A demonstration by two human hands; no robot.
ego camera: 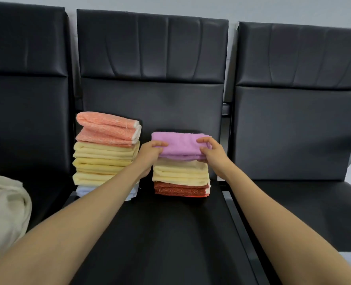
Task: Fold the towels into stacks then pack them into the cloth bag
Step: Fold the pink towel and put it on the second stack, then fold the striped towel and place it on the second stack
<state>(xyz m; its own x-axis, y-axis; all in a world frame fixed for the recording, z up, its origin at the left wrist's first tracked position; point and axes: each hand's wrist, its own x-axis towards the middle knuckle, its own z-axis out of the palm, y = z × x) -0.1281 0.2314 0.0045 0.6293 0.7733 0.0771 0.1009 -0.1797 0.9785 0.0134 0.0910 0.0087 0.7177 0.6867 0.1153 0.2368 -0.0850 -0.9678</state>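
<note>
Our left fingers curl over the left end of the purple towel, thumb tucked beneath, and our right fingers pinch its right end the same way, so both hands have a firm hold on it. The left hand and right hand sit at opposite ends. The towel's long axis runs left to right between them, level and square to us.

It rests on, or just above, the short stack of cream and red towels; we cannot tell whether it is fully set down. Its edges line up closely with the pile below.

Just beside it, to our left, stands the tall stack, which our left forearm crosses in front of. Both piles sit near the chair back, with bare seat open toward us.

The cream bag, as we take it to be, lies on the next seat, far left. We judge the left hand is nearer it.
</note>
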